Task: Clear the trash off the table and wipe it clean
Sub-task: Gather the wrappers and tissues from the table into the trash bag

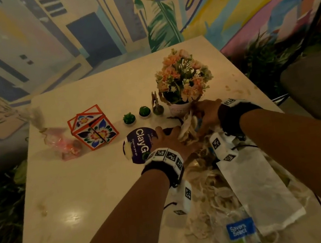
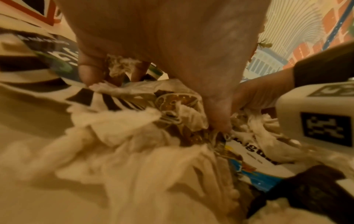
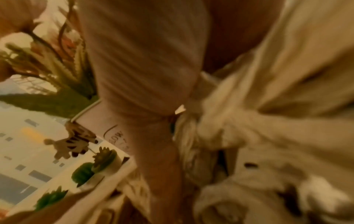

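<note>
A heap of trash (image 1: 214,192) lies on the cream table (image 1: 83,195): shredded tissue, snack wrappers, a flat white paper bag (image 1: 261,185) and a blue-labelled clear wrapper (image 1: 239,230). At its far end my left hand (image 1: 168,139) and right hand (image 1: 206,114) face each other and grip a wad of crumpled tissue (image 1: 187,130) between them. In the left wrist view my left hand (image 2: 153,100) digs curled fingers into tissue (image 2: 114,151) and a brown wrapper (image 2: 172,101). The blurred right wrist view has my right hand (image 3: 162,136) bunching tissue (image 3: 249,128).
Just beyond the hands stands a pot of pink flowers (image 1: 182,76). Two small green plants (image 1: 129,118), a round purple sign (image 1: 138,143), an orange floral box (image 1: 92,127) and a pink wrapped gift (image 1: 60,140) run leftward. Crumbs (image 1: 233,87) dot the far right.
</note>
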The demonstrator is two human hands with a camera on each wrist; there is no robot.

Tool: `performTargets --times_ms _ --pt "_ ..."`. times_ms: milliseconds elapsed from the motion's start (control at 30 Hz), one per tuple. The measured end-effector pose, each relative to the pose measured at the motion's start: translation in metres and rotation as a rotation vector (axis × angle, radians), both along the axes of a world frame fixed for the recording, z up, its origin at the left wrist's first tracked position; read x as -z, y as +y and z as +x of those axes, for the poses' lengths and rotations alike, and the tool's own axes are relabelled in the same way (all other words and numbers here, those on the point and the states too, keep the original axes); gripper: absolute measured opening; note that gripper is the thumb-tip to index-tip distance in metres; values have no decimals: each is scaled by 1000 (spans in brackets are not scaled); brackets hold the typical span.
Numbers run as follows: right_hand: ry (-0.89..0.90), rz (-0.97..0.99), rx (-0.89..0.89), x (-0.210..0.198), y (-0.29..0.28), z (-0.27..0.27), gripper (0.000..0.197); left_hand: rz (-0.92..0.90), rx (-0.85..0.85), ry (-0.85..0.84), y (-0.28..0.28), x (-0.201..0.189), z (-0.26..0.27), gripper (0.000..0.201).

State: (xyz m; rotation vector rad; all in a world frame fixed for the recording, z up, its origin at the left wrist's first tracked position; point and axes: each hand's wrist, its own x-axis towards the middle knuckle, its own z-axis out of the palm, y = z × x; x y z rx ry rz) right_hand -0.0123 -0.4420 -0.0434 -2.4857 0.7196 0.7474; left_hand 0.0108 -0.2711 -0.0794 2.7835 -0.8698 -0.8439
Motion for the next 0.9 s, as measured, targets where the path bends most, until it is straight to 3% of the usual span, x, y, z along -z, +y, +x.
performTargets --times_ms 100,200,300,467,567,700,800,900 --pt "34 -150 -99 -1 1 0 104 -70 -57 18 -6 4 -2 78" --pt "32 -161 -131 3 6 -2 95 -98 -67 39 -8 5 -1 65" --pt "-2 -147 -157 5 12 -5 100 -169 -67 29 -3 8 2 56" --pt "-94 -42 -187 -6 21 -6 51 -342 -188 41 14 2 14 40" --pt "-193 -35 -178 -6 29 -9 37 -485 -304 90 30 -12 17 24" --pt "-297 -25 -222 -20 43 -14 10 -599 -359 96 49 -26 22 33" --pt "-401 43 -230 -40 50 -17 32 -697 -399 111 63 -38 23 43" --pt "-528 72 -182 -58 52 -20 30 -766 -439 139 70 -47 22 28"
